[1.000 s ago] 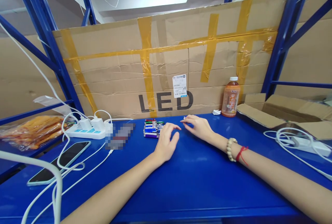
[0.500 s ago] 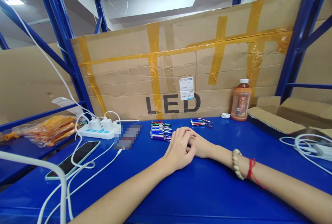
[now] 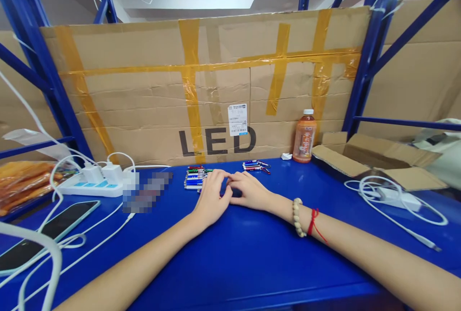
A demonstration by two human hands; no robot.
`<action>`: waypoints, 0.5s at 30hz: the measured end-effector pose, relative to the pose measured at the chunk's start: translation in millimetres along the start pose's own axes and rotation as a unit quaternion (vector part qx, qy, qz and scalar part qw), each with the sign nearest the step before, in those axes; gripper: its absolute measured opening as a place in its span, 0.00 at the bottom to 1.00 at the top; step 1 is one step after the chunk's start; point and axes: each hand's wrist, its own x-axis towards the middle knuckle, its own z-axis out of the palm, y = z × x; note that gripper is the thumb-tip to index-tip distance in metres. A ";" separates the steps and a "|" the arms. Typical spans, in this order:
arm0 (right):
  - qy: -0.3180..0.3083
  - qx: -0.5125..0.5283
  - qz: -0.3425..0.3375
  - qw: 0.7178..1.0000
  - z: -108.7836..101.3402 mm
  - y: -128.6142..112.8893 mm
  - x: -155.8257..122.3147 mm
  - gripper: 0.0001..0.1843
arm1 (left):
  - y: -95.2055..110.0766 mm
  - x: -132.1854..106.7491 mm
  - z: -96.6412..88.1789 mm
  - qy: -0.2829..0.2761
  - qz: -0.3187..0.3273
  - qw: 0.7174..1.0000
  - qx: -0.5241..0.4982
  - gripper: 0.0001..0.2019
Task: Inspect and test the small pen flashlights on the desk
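Note:
My left hand (image 3: 213, 199) rests on the blue tabletop (image 3: 259, 258), fingers bent forward and thumb apart. It partly covers the right side of a row of small coloured metal torches with cords or clips (image 3: 193, 181). My right hand (image 3: 251, 190), with a beaded bracelet (image 3: 297, 217) and a red string (image 3: 313, 221) on its wrist, lies beside it. Its fingers point left and meet or nearly meet my left fingertips. No object shows in either hand. Just beyond my right hand lies a smaller group of similar torches with carabiner clips (image 3: 255, 165).
On the left are a white power strip (image 3: 90, 186) with chargers, a phone (image 3: 46, 234), white cables and a blurred-out object (image 3: 147, 193). A drink bottle (image 3: 304, 136), an open carton (image 3: 382, 155) and a coiled cable (image 3: 396, 198) stand right. Taped cardboard (image 3: 144, 104) forms the back.
My hands have come apart from lying over each other to fingertips side by side. The view has turned to the right, so the surroundings sit further left.

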 end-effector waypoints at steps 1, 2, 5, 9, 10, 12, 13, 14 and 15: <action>0.002 -0.002 0.008 1.000 -0.7 1.5 -0.6 0.14 | -2.9 1.3 -0.7 0.002 -0.011 1.000 0.005 0.08; 0.006 -0.003 0.017 1.000 -1.1 2.9 -1.4 0.15 | -5.8 2.6 -1.4 0.002 -0.020 1.000 0.009 0.08; 0.031 -0.011 0.047 0.998 -1.3 7.0 -3.8 0.15 | -14.0 5.5 -2.2 -0.007 -0.039 0.999 0.028 0.09; 0.062 -0.026 0.116 0.991 1.4 11.1 -4.6 0.10 | -17.5 5.1 0.4 -0.036 -0.059 0.996 0.061 0.10; 0.072 -0.024 0.133 0.988 2.2 11.7 -4.4 0.08 | -16.4 4.3 1.4 -0.048 -0.066 0.994 0.069 0.09; 0.089 -0.005 0.147 0.985 3.4 12.0 -4.0 0.07 | -12.6 2.3 3.1 -0.072 -0.078 0.990 0.087 0.08; 0.091 0.007 0.141 0.986 3.8 11.8 -3.9 0.07 | -10.5 1.4 3.6 -0.082 -0.083 0.988 0.099 0.08; 0.089 0.017 0.128 0.988 4.0 11.2 -3.9 0.07 | -8.7 0.6 3.9 -0.090 -0.088 0.986 0.111 0.09; 0.084 0.022 0.112 0.990 4.1 10.5 -4.0 0.08 | -7.4 0.1 4.0 -0.098 -0.090 0.984 0.119 0.10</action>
